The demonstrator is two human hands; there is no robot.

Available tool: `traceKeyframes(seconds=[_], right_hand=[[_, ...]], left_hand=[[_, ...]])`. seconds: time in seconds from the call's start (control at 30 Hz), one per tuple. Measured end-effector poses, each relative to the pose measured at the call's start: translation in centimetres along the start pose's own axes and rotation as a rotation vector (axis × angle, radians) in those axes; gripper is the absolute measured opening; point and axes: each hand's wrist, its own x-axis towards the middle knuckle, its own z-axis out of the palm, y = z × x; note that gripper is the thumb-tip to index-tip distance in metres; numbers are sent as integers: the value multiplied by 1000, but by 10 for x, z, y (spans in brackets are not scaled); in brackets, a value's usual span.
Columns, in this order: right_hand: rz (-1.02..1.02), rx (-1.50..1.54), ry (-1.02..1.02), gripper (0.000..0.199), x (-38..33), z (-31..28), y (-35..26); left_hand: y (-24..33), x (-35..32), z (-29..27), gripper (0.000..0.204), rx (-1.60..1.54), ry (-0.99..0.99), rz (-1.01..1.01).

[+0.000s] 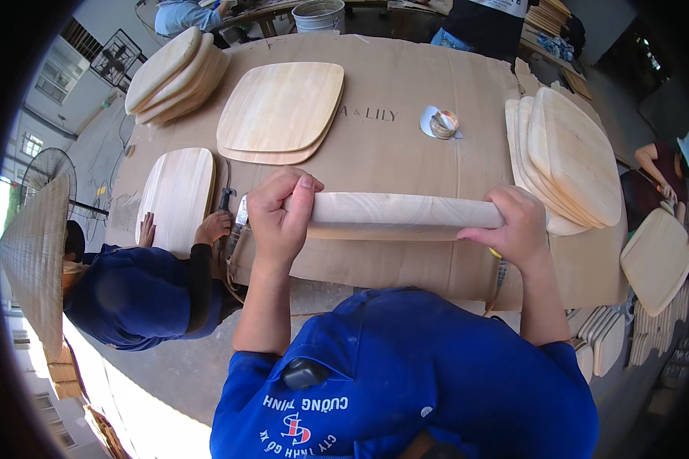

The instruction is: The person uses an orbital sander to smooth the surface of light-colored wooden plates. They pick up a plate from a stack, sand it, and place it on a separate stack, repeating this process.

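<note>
blue work shirt nearest, pale wooden panel gripped by both ends

just beyond the shirt front, the panel is held up over the cardboard-covered table, its long narrow side turned toward the camera with grain showing along it. it spans the gap between the two hands, running nearly level from left to right, its right end slightly lower in the view.

the left hand is clenched around the left end, thumb pointing up across the corner, its other fingers largely hidden. the right hand grasps the right end, thumb reaching inward along the lower near edge. the middle stretch lies uncovered between the two grips.

past the panel, two rounded-corner boards lie one on the other. a tilted stack of boards sits at the far left, and a leaning stack of boards stands to the right of the right hand.

at left, a co-worker in a woven conical hat rests one hand on a flat single board. at far right, another person has a tilted board.
</note>
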Motion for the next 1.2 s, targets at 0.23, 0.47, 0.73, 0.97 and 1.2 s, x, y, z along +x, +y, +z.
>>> traceKeyframes(seconds=[0.23, 0.47, 0.73, 0.97, 1.2], right_hand=[[71, 48, -73, 58, -13, -12, 19], [109, 86, -98, 58, -17, -11, 33], [79, 156, -4, 58, -19, -2, 51], [77, 365, -2, 59, -11, -6, 100], [-107, 54, 191, 62, 29, 3, 15]], left_hand=[[0, -10, -5, 23, 12, 20, 4], [-18, -15, -17, 33, 44, 38, -3], [-63, -35, -5, 41, -389, 296, -202], [-84, -56, 24, 45, -195, 231, -270], [-23, -23, 73, 32, -79, 169, 1]])
